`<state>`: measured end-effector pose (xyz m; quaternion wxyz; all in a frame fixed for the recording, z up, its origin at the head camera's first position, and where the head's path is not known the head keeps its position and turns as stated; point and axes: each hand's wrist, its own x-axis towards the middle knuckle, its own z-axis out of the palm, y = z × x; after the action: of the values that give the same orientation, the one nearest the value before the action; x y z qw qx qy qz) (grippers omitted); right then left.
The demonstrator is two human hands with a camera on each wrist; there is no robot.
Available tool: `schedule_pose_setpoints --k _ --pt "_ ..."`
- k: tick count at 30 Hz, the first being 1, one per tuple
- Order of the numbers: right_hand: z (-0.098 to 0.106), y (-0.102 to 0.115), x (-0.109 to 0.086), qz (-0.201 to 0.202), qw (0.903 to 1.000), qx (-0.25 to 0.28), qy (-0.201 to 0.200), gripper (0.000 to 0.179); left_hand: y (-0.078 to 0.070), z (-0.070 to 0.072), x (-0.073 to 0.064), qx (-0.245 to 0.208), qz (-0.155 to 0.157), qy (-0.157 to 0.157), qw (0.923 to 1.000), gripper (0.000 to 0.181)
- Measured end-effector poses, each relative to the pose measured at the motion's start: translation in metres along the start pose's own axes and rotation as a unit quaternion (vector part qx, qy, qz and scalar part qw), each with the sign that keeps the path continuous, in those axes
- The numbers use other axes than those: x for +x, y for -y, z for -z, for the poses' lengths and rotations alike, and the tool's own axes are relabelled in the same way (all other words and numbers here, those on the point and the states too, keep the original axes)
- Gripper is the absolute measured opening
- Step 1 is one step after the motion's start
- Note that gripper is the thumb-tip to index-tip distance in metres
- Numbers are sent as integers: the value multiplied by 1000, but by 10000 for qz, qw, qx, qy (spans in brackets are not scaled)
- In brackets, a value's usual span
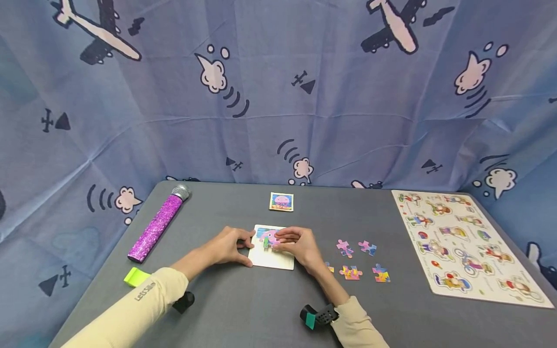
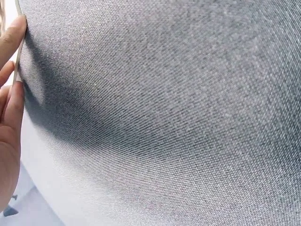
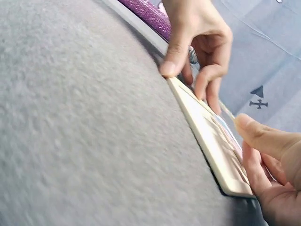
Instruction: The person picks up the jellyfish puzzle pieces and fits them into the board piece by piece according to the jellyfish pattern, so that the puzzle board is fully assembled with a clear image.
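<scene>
A small white puzzle board (image 1: 271, 261) with a partly filled pink and blue picture lies flat on the grey table. My left hand (image 1: 230, 245) holds its left edge, thumb nearer me and fingers farther along. In the left wrist view, the fingertips (image 2: 18, 28) meet that thin edge. Over the board's right part, my right hand (image 1: 300, 247) has thumb and fingers close together, apparently pinching a puzzle piece with green on it (image 1: 266, 242); the fingers partly hide the picture. The right wrist view shows the board (image 3: 207, 136) between my left hand (image 3: 200, 42) and right hand (image 3: 275, 165).
Loose jigsaw pieces (image 1: 350, 272) lie right of my right hand. Behind the board is a small jellyfish picture (image 1: 281, 202). A glittery purple microphone (image 1: 158, 224) and a lime-green object (image 1: 136, 277) lie left; a large picture board (image 1: 467, 246) lies right. Patterned cloth (image 1: 261, 96) hangs behind.
</scene>
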<state>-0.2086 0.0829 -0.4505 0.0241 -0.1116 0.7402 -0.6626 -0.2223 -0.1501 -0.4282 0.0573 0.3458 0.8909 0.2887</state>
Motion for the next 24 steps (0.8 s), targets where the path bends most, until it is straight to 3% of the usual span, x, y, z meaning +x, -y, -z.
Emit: schedule_pose_setpoints --k 11,24 --pt "-25 0 2 357 9950 -723 -592 25 1 -2 1 -99 -37 -131 9999 32" --pt "-35 1 2 857 9757 -1948 -527 22 0 -1 0 -261 174 -160 9994 30"
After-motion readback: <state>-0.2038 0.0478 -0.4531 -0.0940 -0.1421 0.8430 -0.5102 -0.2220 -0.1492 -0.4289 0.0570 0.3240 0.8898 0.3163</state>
